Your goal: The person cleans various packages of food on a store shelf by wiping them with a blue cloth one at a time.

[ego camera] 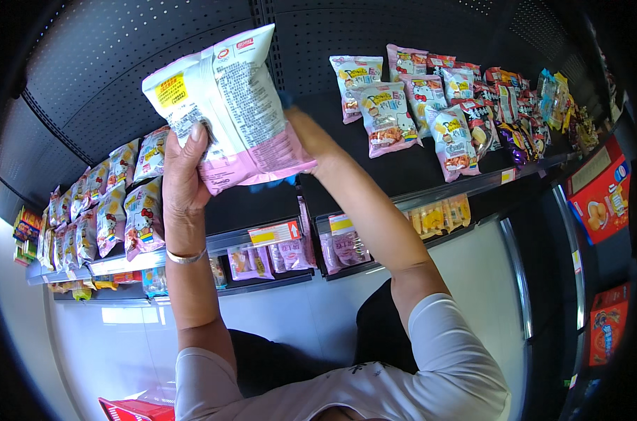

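My left hand grips a pink and white snack bag by its lower left side, thumb across the printed back. The bag is held up over the shelf, back panel towards me. My right hand reaches behind the bag, so its fingers are hidden. Bits of something blue show past the bag's edges near that hand; what it is cannot be made out. Similar bags with a cartoon cat stand in rows on the shelf to the left. More upright bags stand to the right.
A dark perforated back panel rises behind the black shelf. Price tags line its front edge. Pink packets sit on a lower shelf. Red boxes are at far right, and a red basket is on the floor at lower left.
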`<state>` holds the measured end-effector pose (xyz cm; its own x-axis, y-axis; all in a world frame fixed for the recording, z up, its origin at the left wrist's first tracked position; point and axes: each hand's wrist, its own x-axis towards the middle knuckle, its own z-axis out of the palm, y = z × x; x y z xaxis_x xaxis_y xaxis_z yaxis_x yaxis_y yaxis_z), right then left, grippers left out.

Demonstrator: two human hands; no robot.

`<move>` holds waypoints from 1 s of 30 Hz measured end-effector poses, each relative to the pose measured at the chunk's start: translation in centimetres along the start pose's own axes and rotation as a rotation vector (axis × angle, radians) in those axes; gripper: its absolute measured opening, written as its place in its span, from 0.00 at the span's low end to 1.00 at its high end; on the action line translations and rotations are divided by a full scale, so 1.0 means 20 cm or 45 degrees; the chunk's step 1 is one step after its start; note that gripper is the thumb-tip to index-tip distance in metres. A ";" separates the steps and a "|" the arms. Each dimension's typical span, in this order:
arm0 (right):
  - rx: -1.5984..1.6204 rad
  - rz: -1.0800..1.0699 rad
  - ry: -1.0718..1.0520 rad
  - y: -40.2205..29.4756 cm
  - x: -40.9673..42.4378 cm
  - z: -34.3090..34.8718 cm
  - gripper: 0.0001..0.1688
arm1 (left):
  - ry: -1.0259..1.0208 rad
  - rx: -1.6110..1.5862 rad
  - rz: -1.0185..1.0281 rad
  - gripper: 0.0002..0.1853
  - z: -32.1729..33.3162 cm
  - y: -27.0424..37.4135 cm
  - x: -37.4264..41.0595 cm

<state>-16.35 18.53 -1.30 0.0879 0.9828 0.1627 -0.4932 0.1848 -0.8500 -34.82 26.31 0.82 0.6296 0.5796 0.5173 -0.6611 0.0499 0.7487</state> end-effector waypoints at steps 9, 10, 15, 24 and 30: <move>0.200 0.139 -0.101 0.07 -0.03 0.14 0.28 | 0.124 0.857 0.342 0.46 -0.08 0.00 0.07; 0.204 0.099 -0.083 0.06 -0.03 0.18 0.28 | 0.185 0.981 0.478 0.44 -0.10 0.00 0.09; 0.193 0.003 0.055 0.08 0.01 0.14 0.28 | 0.338 1.199 0.595 0.15 -0.03 0.01 0.04; -0.949 -0.450 0.353 0.01 0.04 0.05 0.30 | 0.046 0.444 0.103 0.41 0.02 -0.03 0.01; -1.037 -0.741 0.556 -0.08 -0.02 0.03 0.29 | 0.099 0.114 -0.119 0.22 -0.02 -0.10 0.06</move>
<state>-16.12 17.85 0.41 0.5012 0.6308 0.5923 0.4304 0.4121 -0.8031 -32.86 27.23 -0.12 0.6508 0.6374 0.4127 -0.5599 0.0357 0.8278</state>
